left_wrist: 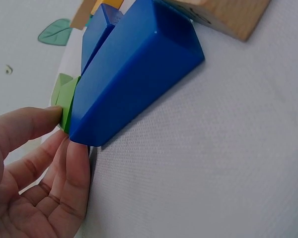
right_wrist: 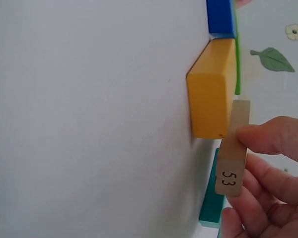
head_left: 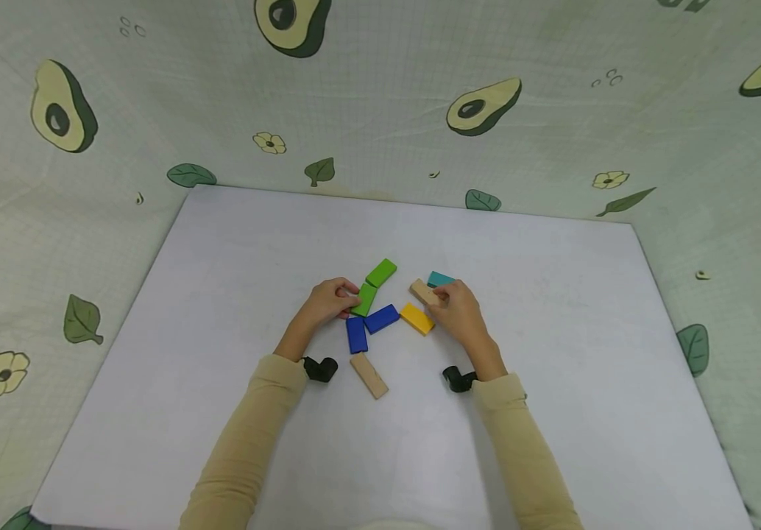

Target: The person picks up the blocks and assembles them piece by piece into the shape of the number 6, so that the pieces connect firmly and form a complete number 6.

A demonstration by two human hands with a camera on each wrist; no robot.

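My left hand [head_left: 327, 300] pinches the nearer green block [head_left: 365, 302] at its side, fingertips on it in the left wrist view. That block's far end meets a second green block [head_left: 381, 272]. Two blue blocks, one slanted [head_left: 382, 319] and one closer to me [head_left: 357, 336], lie just below. Between thumb and fingers, my right hand [head_left: 461, 313] holds a plain wooden block [right_wrist: 233, 148] marked 53 on its end. Under and beside it are a teal block [head_left: 439, 278], partly hidden by the hand, and a yellow block [head_left: 416, 319].
Another plain wooden block [head_left: 369, 376] lies nearest me, by the lower blue block. All rest on a white table [head_left: 553, 442], with an avocado-print cloth [head_left: 380, 110] hanging behind and at the sides. A black wrist device [head_left: 319, 369] sits at each cuff.
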